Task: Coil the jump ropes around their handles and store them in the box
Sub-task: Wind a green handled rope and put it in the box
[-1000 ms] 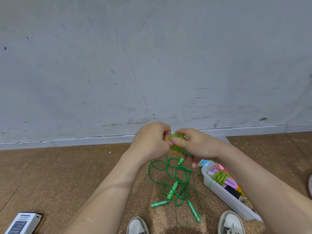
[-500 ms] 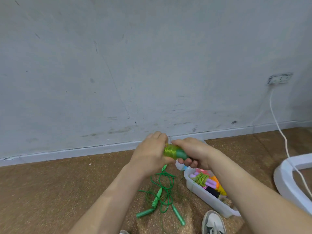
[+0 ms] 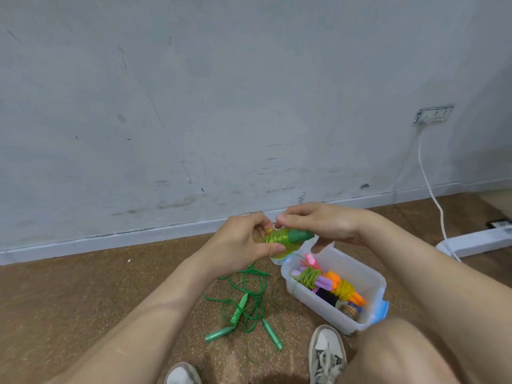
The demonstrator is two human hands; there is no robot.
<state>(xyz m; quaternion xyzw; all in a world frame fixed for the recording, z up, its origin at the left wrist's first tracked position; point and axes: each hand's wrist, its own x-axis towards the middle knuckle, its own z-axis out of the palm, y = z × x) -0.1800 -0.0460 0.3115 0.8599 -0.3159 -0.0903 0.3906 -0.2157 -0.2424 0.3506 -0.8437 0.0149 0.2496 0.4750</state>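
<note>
- Over the floor [image 3: 110,295], just past the box's 10 o'clock corner, both hands held up a bundle [image 3: 279,239]: yellow-green rope wound tightly round green handles.
- The left hand [image 3: 241,242] grasped the bundle's 9 o'clock end, its fingers [image 3: 277,248] curled round the coils from below and behind.
- The right hand [image 3: 327,225] arched over the 3 o'clock end, where a green handle tip poked out under the palm; its fingers [image 3: 288,217] were bent down onto the coils and grasping the bundle.
- The box [image 3: 363,270], translucent white with a blue clip at its 4 o'clock corner, sat on the floor at 5 o'clock from the hands, lid off.
- Inside it lay coiled ropes [image 3: 327,284] with purple, orange and pink handles, packed side by side.
- Loose ropes [image 3: 250,293], green, lay tangled on the floor at 9 o'clock from the box, directly below the hands, their handles pointing toward 6 o'clock.
- One shoe [image 3: 327,353] stood at 6 o'clock from the box, just beside its near wall.
- At 2 o'clock, a white cable [image 3: 428,178] ran from a wall socket [image 3: 433,114] down to a power strip [image 3: 476,241] on the floor.
</note>
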